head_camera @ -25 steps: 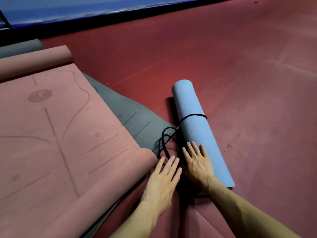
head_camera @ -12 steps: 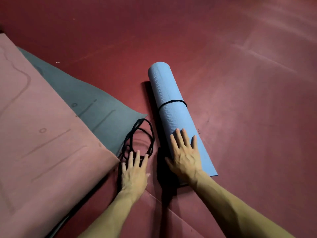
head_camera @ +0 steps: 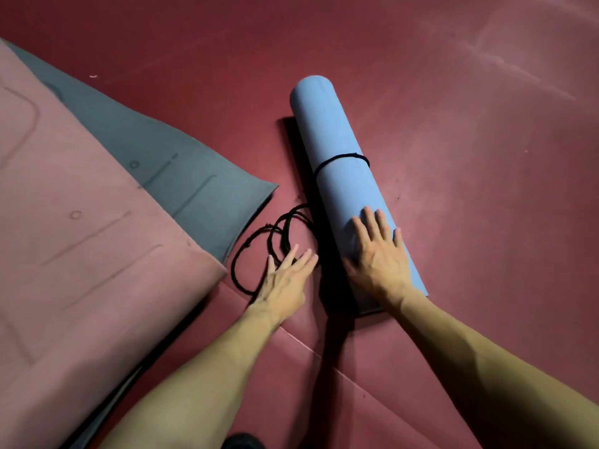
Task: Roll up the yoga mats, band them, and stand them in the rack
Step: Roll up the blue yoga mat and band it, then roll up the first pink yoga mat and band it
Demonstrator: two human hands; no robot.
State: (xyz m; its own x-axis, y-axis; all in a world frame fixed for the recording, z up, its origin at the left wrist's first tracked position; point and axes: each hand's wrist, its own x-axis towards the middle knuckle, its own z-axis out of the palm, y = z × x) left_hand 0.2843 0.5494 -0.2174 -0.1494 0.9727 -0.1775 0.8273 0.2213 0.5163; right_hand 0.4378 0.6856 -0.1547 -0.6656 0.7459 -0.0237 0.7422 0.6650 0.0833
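While the right hand point(head_camera: 377, 257) presses flat, fingers straight, on the near end of the rolled blue mat point(head_camera: 337, 134) — a black band point(head_camera: 343, 158) circling it beyond the hand — the left hand point(head_camera: 285, 280) rests straight-fingered on the loose black bands point(head_camera: 256, 238) beside it, pink mat point(head_camera: 81, 238) and grey mat point(head_camera: 181, 179) spread to its left.

Rolled blue mat point(head_camera: 337, 176), one band point(head_camera: 340, 158).

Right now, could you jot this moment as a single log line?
right hand flat on rolled light-blue foam yoga mat | one black band round it | left hand open over loose black cord loops
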